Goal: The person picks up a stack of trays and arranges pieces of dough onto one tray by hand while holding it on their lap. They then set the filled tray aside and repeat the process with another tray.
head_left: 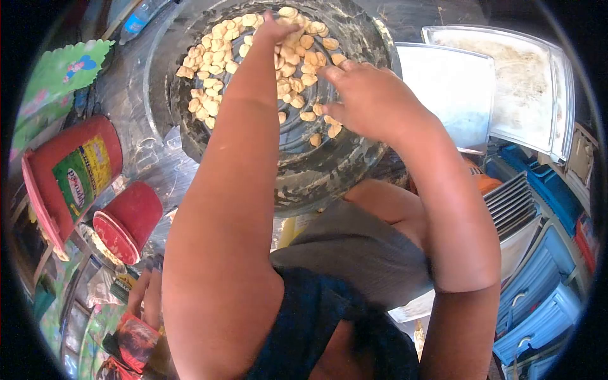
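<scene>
Many small, pale, flattened dough pieces [218, 47] lie in a wide, round, dark basin [329, 171] with floury smears on its wall. At the far side, my left hand [277, 29] reaches in among them, thumb and a finger apart; its other fingers are partly hidden. My right hand [367, 95] is over the basin's right side, thumb and forefinger spread beside a few loose pieces. Nothing shows gripped in either hand. Some dough is hidden behind my left forearm.
White trays [449, 88] lean together right of the basin. Two red tubs [130, 218] stand at left, one with a yellow-green label. A plastic bottle [136, 24] lies at upper left. Blue drawers [538, 323] are at lower right. Digits [151, 297], fingers or toes, show at lower left.
</scene>
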The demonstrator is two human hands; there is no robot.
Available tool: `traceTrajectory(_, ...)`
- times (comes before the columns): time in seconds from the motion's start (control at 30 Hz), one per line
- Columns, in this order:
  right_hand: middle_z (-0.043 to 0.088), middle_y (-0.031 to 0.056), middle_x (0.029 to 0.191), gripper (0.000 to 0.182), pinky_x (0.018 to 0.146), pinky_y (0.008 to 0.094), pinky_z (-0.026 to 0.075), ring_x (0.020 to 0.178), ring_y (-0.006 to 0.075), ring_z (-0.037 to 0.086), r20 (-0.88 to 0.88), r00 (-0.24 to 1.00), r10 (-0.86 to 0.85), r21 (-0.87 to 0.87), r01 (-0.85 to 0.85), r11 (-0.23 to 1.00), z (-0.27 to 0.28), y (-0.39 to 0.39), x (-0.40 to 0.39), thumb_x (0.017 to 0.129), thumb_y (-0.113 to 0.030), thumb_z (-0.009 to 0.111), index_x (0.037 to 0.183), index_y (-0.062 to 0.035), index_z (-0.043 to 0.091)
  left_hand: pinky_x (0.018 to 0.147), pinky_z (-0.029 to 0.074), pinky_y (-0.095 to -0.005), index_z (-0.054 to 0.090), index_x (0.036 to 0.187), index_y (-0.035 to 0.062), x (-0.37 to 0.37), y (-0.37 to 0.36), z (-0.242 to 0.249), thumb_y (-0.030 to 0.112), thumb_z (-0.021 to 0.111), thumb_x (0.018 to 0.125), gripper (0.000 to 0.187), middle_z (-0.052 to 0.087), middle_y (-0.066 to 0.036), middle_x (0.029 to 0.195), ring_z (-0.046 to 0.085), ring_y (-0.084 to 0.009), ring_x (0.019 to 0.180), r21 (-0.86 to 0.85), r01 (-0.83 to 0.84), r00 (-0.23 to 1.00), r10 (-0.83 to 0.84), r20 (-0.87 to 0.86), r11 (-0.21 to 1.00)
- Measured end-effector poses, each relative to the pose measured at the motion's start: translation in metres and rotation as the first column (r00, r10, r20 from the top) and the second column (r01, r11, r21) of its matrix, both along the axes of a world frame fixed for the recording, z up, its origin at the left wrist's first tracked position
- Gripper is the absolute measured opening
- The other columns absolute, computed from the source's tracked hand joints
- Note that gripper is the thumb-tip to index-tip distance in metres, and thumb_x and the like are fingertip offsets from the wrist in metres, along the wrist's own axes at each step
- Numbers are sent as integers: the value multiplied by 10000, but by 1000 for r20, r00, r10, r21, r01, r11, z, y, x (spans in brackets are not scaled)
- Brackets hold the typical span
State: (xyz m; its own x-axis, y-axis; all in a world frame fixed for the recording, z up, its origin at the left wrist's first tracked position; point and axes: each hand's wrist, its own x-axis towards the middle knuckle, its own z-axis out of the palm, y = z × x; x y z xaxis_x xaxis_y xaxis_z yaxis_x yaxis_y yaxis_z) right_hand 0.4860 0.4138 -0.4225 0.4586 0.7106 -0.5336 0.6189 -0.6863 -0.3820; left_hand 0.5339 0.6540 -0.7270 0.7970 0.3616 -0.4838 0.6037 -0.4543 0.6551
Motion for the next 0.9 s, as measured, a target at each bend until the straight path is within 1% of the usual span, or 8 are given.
traceTrajectory(0.1,581,183,1051,448,839,425,468,967,347,577,-25,999,-33,-17,32,999,6,2,1,807,-253,607,1196,-51,514,1001,317,-532,153,1424,97,6,-42,17,632,763,502,1228,351,-214,1385,405,-324,1252,494,156,955,-3,-296,855)
traceTrajectory(0.23,585,185,1040,453,829,434,472,953,354,582,48,999,3,89,-7,996,-2,-6,-3,802,-254,610,1199,-59,514,1030,228,-600,254,1379,23,18,-67,22,670,746,475,1215,377,-206,1371,365,-340,1282,167,-195,976,208,-62,966)
traceTrajectory(0.3,584,186,1059,460,829,436,474,953,364,581,-38,999,-13,-1,13,1000,6,-3,1,794,-262,616,1197,-65,515,1009,260,-597,261,1359,-8,25,-65,-2,674,737,480,1211,393,-204,1363,397,-349,1256,185,-101,988,120,-94,977)
traceTrajectory(0.37,580,185,1076,466,827,433,476,958,364,580,-3,1000,-5,52,5,999,-3,-5,-1,791,-266,617,1200,-68,515,968,280,-628,303,1350,7,34,-74,-50,666,721,504,1152,416,-185,1354,424,-366,1230,-47,370,925,-373,-73,928)
traceTrajectory(0.43,577,185,1093,472,825,430,478,963,365,580,46,999,13,105,-18,994,-6,-2,1,788,-270,619,1203,-72,514,947,285,-648,368,1333,37,-15,-130,-10,644,711,527,1065,384,-172,1381,389,-388,1249,279,454,886,-462,-39,846)
traceTrajectory(0.5,558,186,1141,495,850,421,467,1003,354,567,94,995,18,97,-27,995,-4,-1,1,784,-278,619,1221,-76,504,1062,265,-417,373,1370,121,-73,-158,71,418,697,697,804,342,-178,1410,311,-303,1314,472,502,827,-562,-16,725)
traceTrajectory(0.8,548,188,1156,549,902,409,435,1081,336,529,25,999,-20,6,20,1000,-3,-8,5,782,-291,631,1266,-88,472,960,367,-508,420,1320,219,-155,-151,0,471,715,652,772,419,-186,1300,402,-416,1210,-182,786,587,-805,-84,591)
traceTrajectory(0.9,561,184,1135,517,884,414,453,1052,335,550,75,997,2,36,-5,999,-3,-9,6,795,-308,624,1238,-75,493,843,454,-440,545,1157,128,-133,-87,9,472,743,629,660,505,-196,1124,546,-349,1002,218,461,885,-463,-43,860)
